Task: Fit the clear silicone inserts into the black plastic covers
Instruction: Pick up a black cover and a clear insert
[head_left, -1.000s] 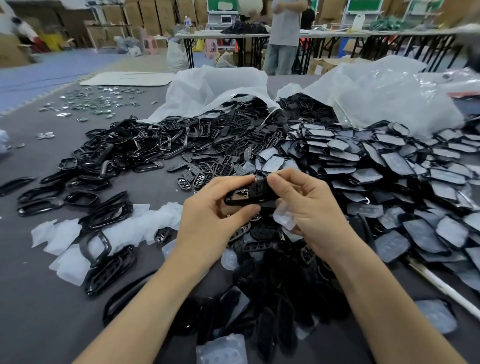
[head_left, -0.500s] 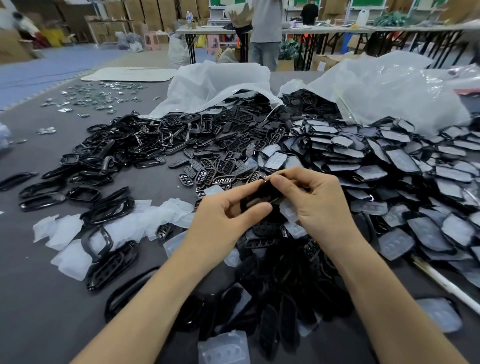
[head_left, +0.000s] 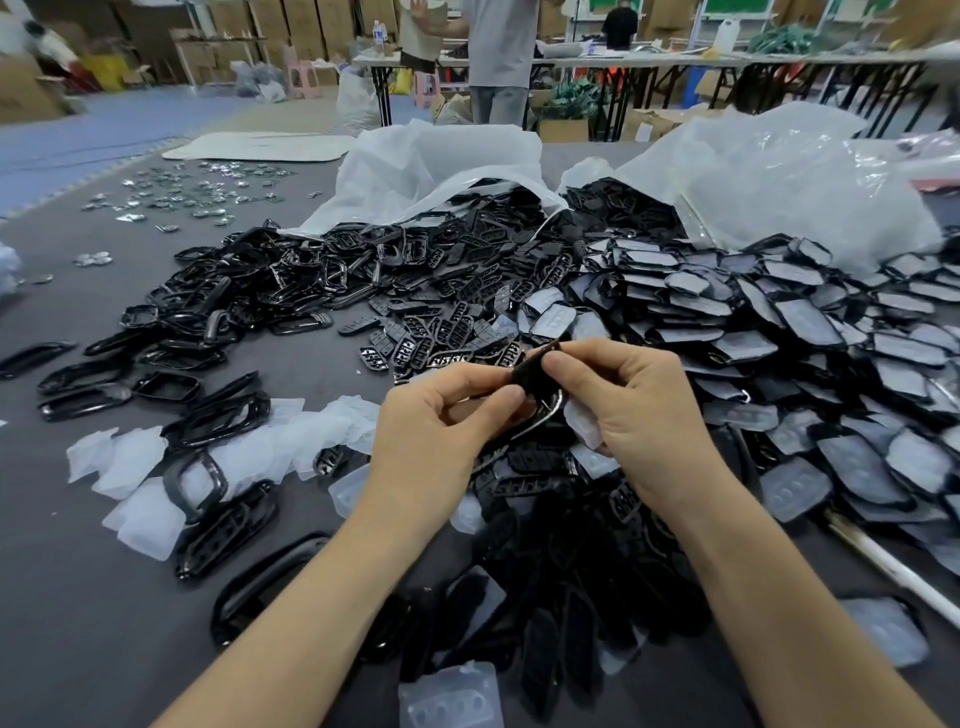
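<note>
Fingers (head_left: 558, 362) are curled tight on both sides: your left hand (head_left: 436, 426) and right hand (head_left: 644, 410) each pinch the same black cover (head_left: 530, 376) between thumb and forefinger, just above the centre of the frame. A second ago that cover lay flat and wide across your thumbs. Now it is turned nearly edge-on, your thumb tips sit closer together on it, and a glossy curved rim shows just below it. That reads as you rotating the piece to seat or check its insert, so this one is probably mid-fit, not finished. Whether silicone is already inside it cannot be told. A clear insert (head_left: 581, 423) sits just under your right fingers, against the palm side. It looks tucked there, though it may simply lie on the heap (head_left: 524, 462) beneath.
</note>
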